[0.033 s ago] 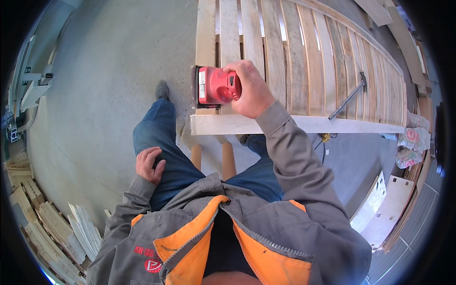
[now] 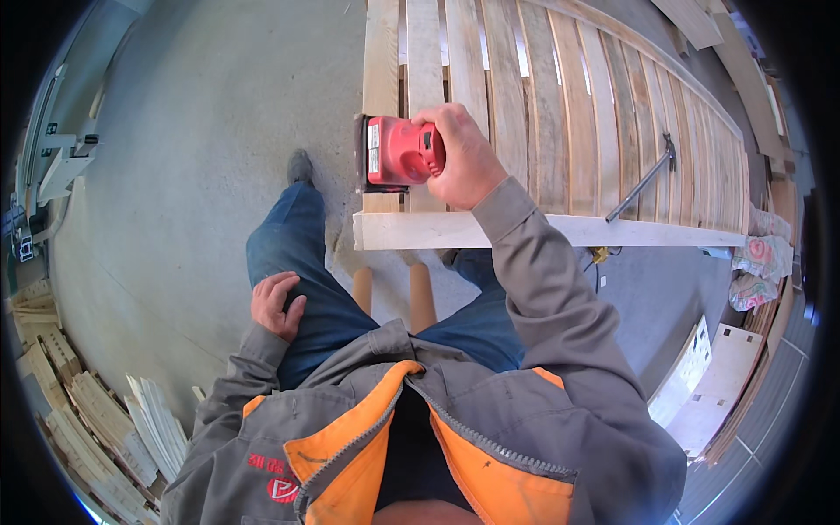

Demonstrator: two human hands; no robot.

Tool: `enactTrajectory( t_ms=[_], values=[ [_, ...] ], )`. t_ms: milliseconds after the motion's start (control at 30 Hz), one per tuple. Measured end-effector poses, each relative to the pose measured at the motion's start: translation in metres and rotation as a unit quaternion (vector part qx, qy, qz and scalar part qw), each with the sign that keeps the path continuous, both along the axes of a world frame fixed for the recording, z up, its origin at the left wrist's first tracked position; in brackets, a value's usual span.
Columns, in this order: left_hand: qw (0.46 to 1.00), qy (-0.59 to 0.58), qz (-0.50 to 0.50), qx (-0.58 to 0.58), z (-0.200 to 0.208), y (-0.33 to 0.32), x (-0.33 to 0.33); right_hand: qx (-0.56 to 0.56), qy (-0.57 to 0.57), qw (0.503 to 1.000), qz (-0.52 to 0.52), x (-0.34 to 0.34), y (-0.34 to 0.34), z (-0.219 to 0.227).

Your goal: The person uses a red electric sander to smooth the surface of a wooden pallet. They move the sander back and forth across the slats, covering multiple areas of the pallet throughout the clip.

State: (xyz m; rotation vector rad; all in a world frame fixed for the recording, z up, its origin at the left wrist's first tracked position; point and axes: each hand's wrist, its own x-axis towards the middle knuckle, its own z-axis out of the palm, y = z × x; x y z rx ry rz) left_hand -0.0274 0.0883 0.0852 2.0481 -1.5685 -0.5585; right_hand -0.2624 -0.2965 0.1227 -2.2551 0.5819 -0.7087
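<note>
My right hand (image 2: 464, 157) is wrapped round the back of a red electric sander (image 2: 398, 150). The sander's dark flat pad lies on the left end slat (image 2: 381, 70) of a slatted wooden frame, close to its near rail (image 2: 437, 229), and reaches over the second slat. On my left thigh rests my left hand (image 2: 278, 304), fingers loosely spread, with nothing in it. A hammer (image 2: 641, 184) with a dark handle lies across the slats farther right, its head pointing away from me.
Two brown round legs (image 2: 422, 297) show between my knees. Wood strips (image 2: 109, 411) are piled on the floor at lower left. Boards with square holes (image 2: 713, 376) lean at right, near white plastic bags (image 2: 761, 258). A machine (image 2: 66, 162) stands at far left.
My right hand and the sander have shifted slightly away from me along the end slat. My left hand stays on my thigh, and the hammer has not moved.
</note>
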Motion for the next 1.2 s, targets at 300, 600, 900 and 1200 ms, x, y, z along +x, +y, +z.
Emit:
enactTrajectory(
  t_ms=[300, 600, 900, 1200],
  values=[
    [1.0, 0.004, 0.007, -0.004, 0.0, 0.001, 0.003, 0.007, 0.026, 1.0, -0.009, 0.019, -0.035, 0.004],
    [1.0, 0.006, 0.003, 0.004, 0.003, -0.006, 0.007, -0.005, 0.021, 1.0, -0.019, 0.039, -0.073, 0.003],
    [1.0, 0.014, 0.006, 0.012, 0.004, -0.015, 0.007, 0.003, 0.007, 1.0, -0.023, 0.062, -0.122, 0.003],
    [0.999, 0.023, 0.005, 0.027, 0.005, -0.023, 0.013, 0.006, 0.022, 0.999, -0.036, 0.091, -0.182, 0.004]
  ],
)
